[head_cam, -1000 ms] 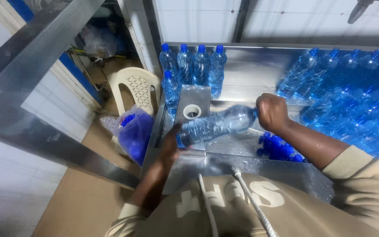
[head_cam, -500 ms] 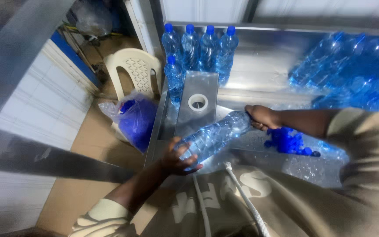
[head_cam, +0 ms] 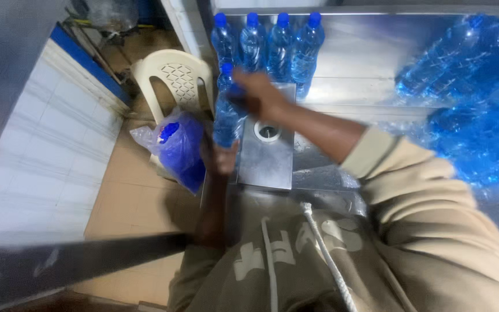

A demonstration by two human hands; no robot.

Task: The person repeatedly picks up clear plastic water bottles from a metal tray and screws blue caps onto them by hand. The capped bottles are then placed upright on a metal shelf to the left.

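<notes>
Bottle [head_cam: 226,118] of clear plastic, full of water with a blue cap, stands upright between your two hands at the left edge of the steel tabletop [head_cam: 365,63]. Going from the left: a tiled wall, then a cream plastic chair [head_cam: 174,78] on the floor with a blue plastic bag [head_cam: 177,147] slumped beside it. Your left hand [head_cam: 219,156] grasps the bottle at its base, fingers wrapped up round the lower wall. Your right hand [head_cam: 255,95] reaches across from the right and is clenched over the neck and cap end, so the bottle is held at both ends.

I would judge it fairly heavy for its size, since it looks full, and the thin ribbed wall will likely give under a hard squeeze. The plastic looks smooth and may be wet, so it could slip. The stiffest places to hold are the neck just under the cap and the base, which is where you have it.

Just right of the bottle lies a small steel plate with a round hole [head_cam: 268,133]. Far beyond it, four more capped bottles [head_cam: 267,43] stand in a row. Farthest right, a heap of blue-tinted bottles [head_cam: 475,98] lies on its side.
</notes>
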